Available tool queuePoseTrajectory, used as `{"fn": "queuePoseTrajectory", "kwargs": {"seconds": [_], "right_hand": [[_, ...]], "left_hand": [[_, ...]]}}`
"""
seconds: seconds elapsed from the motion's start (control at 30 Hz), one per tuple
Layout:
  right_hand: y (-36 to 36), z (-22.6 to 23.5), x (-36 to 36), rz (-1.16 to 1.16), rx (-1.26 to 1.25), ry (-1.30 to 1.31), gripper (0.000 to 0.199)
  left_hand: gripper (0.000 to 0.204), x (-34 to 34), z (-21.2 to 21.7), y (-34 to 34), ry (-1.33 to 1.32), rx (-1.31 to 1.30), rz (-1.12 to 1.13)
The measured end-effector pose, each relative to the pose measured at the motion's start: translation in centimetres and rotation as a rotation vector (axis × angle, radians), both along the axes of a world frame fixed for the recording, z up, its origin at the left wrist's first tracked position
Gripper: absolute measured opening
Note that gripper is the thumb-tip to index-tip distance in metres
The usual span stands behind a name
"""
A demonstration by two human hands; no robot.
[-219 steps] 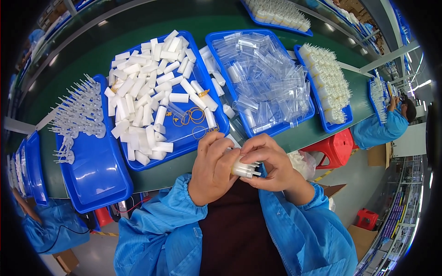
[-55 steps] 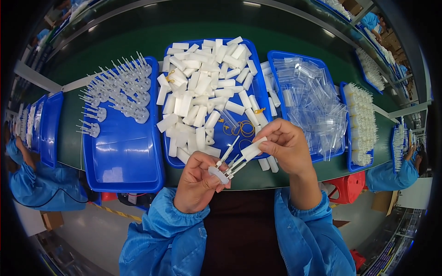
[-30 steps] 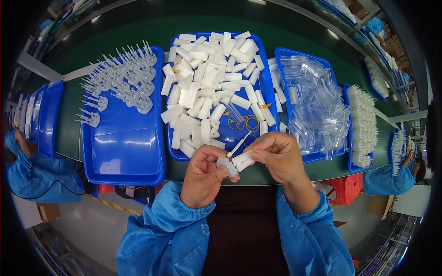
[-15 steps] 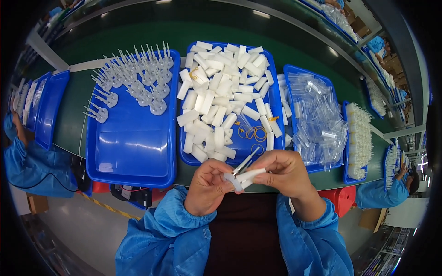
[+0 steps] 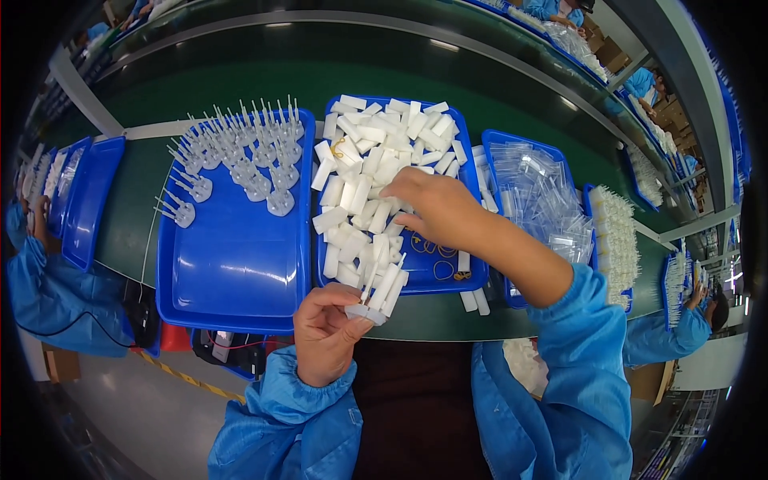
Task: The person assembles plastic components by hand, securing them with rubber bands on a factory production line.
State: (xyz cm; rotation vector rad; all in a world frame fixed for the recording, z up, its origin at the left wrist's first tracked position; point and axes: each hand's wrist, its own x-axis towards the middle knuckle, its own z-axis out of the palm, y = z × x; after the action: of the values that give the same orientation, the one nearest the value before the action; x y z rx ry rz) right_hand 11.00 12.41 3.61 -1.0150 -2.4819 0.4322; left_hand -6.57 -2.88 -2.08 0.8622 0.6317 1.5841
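Near the front edge of the bench, my left hand pinches a translucent white pronged base between thumb and fingers. White foam sleeves stand side by side on some of its prongs, and at least one thin prong shows bare. My right hand reaches over the middle blue tray, its fingertips at a heap of white foam pieces. Its thumb and forefinger are apart, with no piece plainly gripped; the other fingers are partly hidden.
Pronged bases stand in the left blue tray. Clear plastic sleeves fill a tray on the right, beside stacked white pieces. Yellow rubber bands lie in the middle tray. Co-workers in blue sit at both sides.
My right hand has left the base and moved up over the foam heap. My left hand has shifted left and lower with the base, which now stands more upright.
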Motion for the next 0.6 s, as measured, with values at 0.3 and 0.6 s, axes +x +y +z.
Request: {"fn": "queuePoseTrajectory", "kwargs": {"seconds": [0.3,0.6], "right_hand": [[0.8,-0.1,1.4,-0.032,-0.117,0.033,0.019],[-3.8,1.7,5.2,-0.383,-0.906,0.833,0.023]], "left_hand": [[0.027,0.5,-0.1,-0.3,0.034,0.014,0.029],[0.018,1.9,1.0,0.8,0.446,0.25,-0.048]]}}
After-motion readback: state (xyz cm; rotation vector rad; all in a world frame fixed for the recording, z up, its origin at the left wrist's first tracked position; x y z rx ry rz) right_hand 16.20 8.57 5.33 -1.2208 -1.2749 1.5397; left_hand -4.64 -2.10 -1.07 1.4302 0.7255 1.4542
